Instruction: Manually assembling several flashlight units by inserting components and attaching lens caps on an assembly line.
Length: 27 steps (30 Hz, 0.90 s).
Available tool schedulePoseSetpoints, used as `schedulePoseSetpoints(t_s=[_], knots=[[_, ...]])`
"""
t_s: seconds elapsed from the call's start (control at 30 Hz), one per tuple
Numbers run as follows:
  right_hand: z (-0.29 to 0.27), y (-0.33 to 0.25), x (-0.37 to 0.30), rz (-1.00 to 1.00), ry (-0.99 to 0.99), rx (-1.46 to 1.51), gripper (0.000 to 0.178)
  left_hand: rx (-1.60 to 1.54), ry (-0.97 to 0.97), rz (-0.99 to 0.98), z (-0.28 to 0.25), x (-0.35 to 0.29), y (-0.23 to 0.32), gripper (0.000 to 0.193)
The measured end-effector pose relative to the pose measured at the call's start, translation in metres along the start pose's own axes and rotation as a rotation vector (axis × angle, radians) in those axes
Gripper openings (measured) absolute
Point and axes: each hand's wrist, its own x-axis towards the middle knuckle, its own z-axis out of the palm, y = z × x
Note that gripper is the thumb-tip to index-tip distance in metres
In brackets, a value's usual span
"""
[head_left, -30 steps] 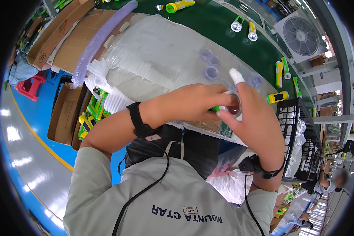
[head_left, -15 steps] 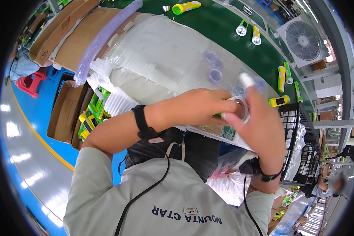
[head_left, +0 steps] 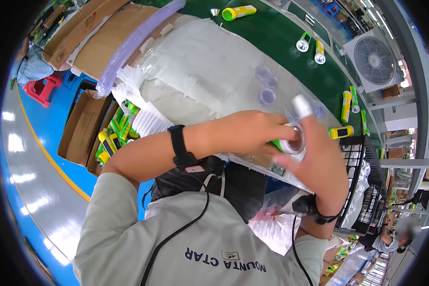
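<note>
Two hands meet at one green-and-white part, above the near right area of the bench. The left hand [head_left: 252, 131] is closed, fingers bent around the side of the part [head_left: 287, 147]. The right hand [head_left: 318, 150] is partly open and curved about the rim, thumb below, fingers above. Motion blur covers its tips; whether they press on the rim cannot be told. One finger carries a white wrap [head_left: 302, 106].

The left grip is probably set to the side so that the round mouth of the part stays exposed to the right hand. Both forearms angle inward, which likely steadies the part close to the body.

Clear rings [head_left: 267, 97] lie just beyond the hands, presumably for short reach. Several torches [head_left: 345, 107] lie to the right of the rings, apart from them. A black crate [head_left: 353, 140] with white pieces stands at the right, near the right forearm.

Surface: a pale, wrinkled sheet [head_left: 200, 55] covers the near part of the green bench [head_left: 276, 33]; it probably protects the parts from scratches. A lilac roll [head_left: 138, 45] lies along its left side, beside cardboard [head_left: 110, 38].

Room: an open carton [head_left: 82, 126] and a red stool [head_left: 43, 89] stand on the blue floor at the left. A large fan [head_left: 374, 59] faces the bench from the far right. Another person [head_left: 387, 240] is at the right edge.
</note>
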Motion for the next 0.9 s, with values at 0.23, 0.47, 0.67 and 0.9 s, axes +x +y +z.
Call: schedulePoseSetpoints(t_s=[0.23,0.47,0.67,0.9], knots=[[0.007,0.005,-0.005,-0.267,0.191,-0.068,0.074,-0.014,0.029,0.020,-0.001,0.002,-0.002,0.041],[0.014,0.006,-0.004,-0.145,0.126,0.053,0.062,-0.086,0.020,-0.023,-0.004,-0.004,0.000,0.038],[0.020,0.017,-0.003,-0.079,0.163,0.086,0.069,0.044,-0.067,-0.132,-0.003,-0.002,0.000,0.048],[0.044,0.052,-0.007,-0.178,0.390,1.160,0.091,-0.819,-0.149,-0.345,0.014,-0.007,-0.003,0.059]])
